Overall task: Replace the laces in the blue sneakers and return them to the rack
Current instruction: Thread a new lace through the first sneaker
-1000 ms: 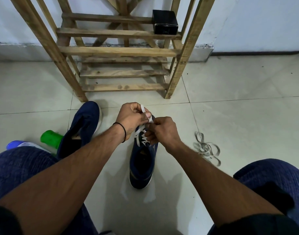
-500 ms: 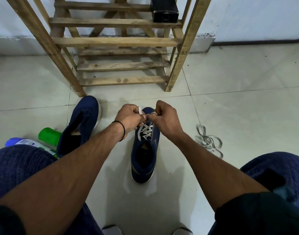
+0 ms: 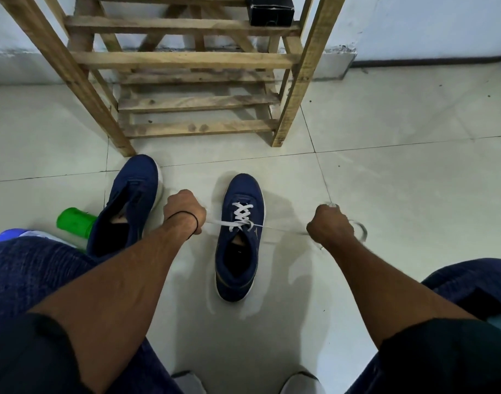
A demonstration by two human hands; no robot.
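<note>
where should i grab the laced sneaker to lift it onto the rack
By the heel rim of the laced sneaker, coming from above on the near side: its heel is the near end, the opening faces up, and the lace covers the front.

L hand (image 3: 184, 211): was over tongue of dark blue laced sneaker (image 3: 239, 251); now out to its left, fist gripping a lace end.
R hand (image 3: 330, 226): off the shoe too; now well to the right, gripping the other end.
Lace: flat white lace (image 3: 241, 214) ends now stretched taut sideways; crisscross rows uncovered.
Floor: loose pale lace pile (image 3: 361, 227) now partly behind R hand.
</note>
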